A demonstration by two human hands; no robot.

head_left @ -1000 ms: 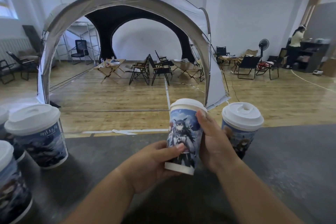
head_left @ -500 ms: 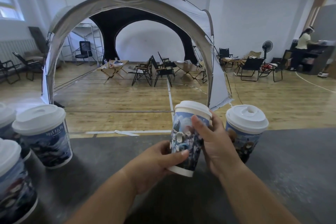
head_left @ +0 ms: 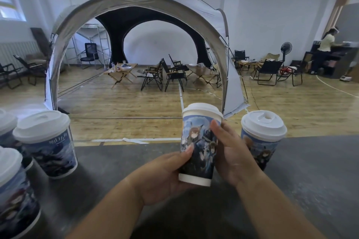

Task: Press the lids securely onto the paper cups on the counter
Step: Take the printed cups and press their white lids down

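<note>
Rotated about its near-upright long axis since the earlier frame, the paper cup [head_left: 198,137] is held above the counter [head_left: 310,170], left hand [head_left: 165,176] grasping its base from 8 o'clock, right hand [head_left: 233,153] clasping its wall from 3 o'clock, nearer the lid [head_left: 202,109] at 12 o'clock.

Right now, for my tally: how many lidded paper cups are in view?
5: held cup at centre; right cup beside it; left cup on the counter; edge cup behind that, cropped; lower-left cup, cropped. Others may lie out of frame.
</note>
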